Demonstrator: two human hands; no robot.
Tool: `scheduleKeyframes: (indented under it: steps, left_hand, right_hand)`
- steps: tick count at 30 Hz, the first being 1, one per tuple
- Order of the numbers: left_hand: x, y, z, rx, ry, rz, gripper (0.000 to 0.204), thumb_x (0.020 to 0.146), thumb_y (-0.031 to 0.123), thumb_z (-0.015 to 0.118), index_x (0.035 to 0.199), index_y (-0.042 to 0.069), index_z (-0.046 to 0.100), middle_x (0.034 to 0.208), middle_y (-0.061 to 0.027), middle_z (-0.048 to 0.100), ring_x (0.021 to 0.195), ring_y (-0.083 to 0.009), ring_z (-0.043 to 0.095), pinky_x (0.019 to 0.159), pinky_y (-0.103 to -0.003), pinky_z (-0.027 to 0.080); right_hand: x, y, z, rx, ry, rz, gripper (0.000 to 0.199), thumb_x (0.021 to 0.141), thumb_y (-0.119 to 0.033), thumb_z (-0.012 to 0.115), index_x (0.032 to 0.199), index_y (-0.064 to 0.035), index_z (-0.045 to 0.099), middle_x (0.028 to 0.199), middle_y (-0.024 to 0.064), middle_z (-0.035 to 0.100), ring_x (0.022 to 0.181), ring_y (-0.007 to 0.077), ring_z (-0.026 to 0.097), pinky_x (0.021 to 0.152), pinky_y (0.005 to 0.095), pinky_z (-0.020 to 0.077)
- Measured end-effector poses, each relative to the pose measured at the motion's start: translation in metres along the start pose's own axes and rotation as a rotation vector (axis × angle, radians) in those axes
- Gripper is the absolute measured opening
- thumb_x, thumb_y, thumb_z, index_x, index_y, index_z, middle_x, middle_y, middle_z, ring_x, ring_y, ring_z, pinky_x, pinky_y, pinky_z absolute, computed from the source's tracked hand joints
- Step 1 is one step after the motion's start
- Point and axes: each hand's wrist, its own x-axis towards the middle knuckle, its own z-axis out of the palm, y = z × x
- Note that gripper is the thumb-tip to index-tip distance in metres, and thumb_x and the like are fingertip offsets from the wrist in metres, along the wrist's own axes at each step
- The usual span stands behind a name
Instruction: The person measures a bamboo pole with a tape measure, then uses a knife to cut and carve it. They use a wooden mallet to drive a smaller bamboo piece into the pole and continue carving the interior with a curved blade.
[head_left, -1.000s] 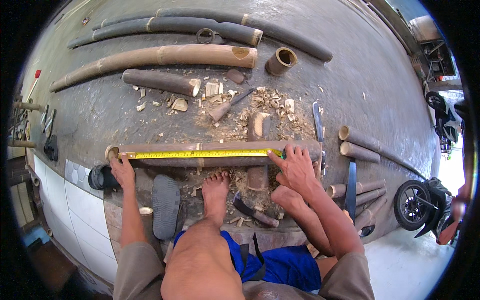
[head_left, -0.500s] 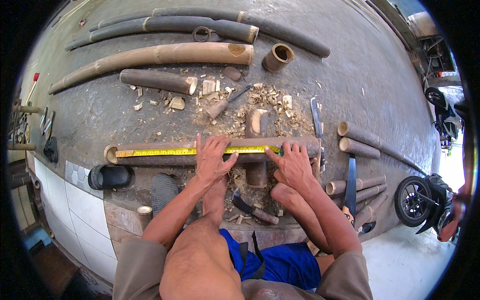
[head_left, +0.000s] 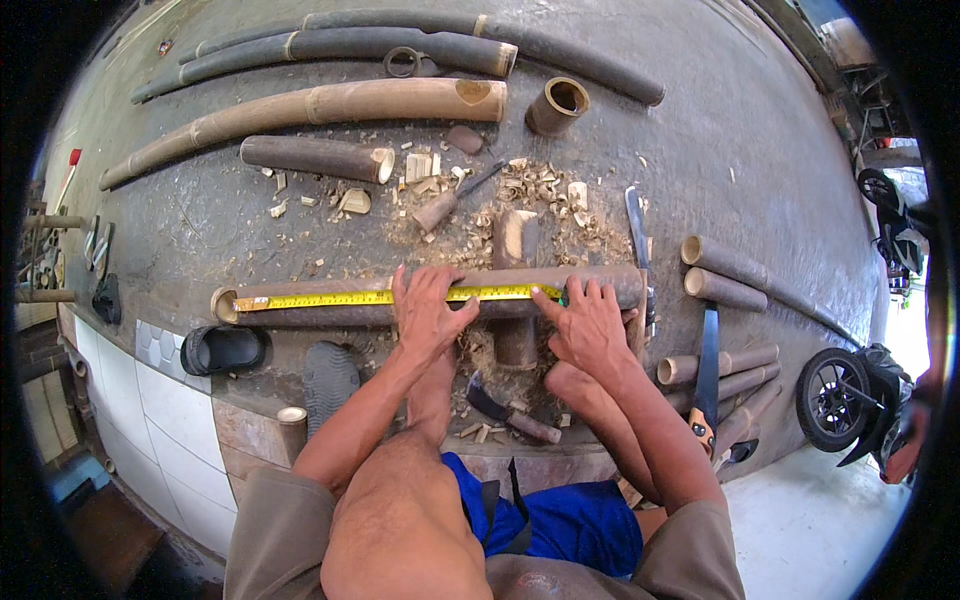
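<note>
Lying along the bamboo tube point(head_left: 320, 318), the yellow tape measure point(head_left: 330, 299) extends from the tube's open left end to the right hand point(head_left: 588, 320). Left hand point(head_left: 430, 310): fingers spread across tube and tape. Right hand: index finger at the tape; grip of the remaining fingers cannot be told. Beyond the tube: upright hollow bamboo section point(head_left: 547, 118), contents too dark to identify.
</note>
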Motion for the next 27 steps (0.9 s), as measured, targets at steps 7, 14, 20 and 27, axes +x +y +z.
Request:
scheduleKeyframes:
  steps: [7, 14, 20, 27]
  left_hand:
    - [0.004, 0.002, -0.004, -0.025, -0.055, -0.043, 0.045, 0.075, 0.040, 0.077, 0.108, 0.011, 0.069, 0.113, -0.0084, 0.068, 0.119, -0.0269, 0.057, 0.119, -0.055, 0.019]
    - [0.000, 0.006, -0.008, 0.216, 0.040, 0.046, 0.095, 0.071, 0.040, 0.086, 0.153, 0.026, 0.042, 0.163, -0.0210, 0.011, 0.151, -0.0508, 0.002, 0.120, -0.068, 0.006]
    - [-0.007, 0.005, -0.005, 0.191, 0.139, 0.094, 0.108, 0.072, 0.039, 0.086, 0.161, 0.028, 0.025, 0.166, -0.0232, 0.006, 0.152, -0.0511, 0.000, 0.119, -0.068, 0.005]
    - [-0.007, 0.004, -0.003, 0.206, 0.158, 0.100, 0.114, 0.074, 0.040, 0.085, 0.164, 0.026, 0.016, 0.166, -0.0247, 0.001, 0.153, -0.0504, -0.003, 0.119, -0.069, 0.003]
  right_hand:
    - [0.001, 0.001, 0.001, -0.006, -0.016, -0.005, 0.073, 0.075, -0.031, 0.079, 0.145, -0.0267, 0.057, 0.111, 0.0115, 0.056, 0.103, 0.0301, 0.053, 0.086, 0.0439, 0.0423]
    - [-0.008, -0.001, 0.005, 0.220, 0.067, -0.007, 0.093, 0.073, -0.036, 0.079, 0.156, -0.0200, 0.040, 0.113, 0.0178, 0.057, 0.102, 0.0358, 0.058, 0.085, 0.0464, 0.0461]
    - [0.007, -0.010, 0.015, 0.461, 0.167, 0.038, 0.080, 0.071, -0.033, 0.071, 0.147, -0.0187, 0.051, 0.115, 0.0186, 0.058, 0.102, 0.0376, 0.060, 0.088, 0.0471, 0.0465]
    - [0.059, -0.024, 0.007, 0.385, 0.149, 0.015, 0.074, 0.073, -0.033, 0.069, 0.144, -0.0177, 0.054, 0.113, 0.0193, 0.058, 0.105, 0.0403, 0.061, 0.091, 0.0519, 0.0478]
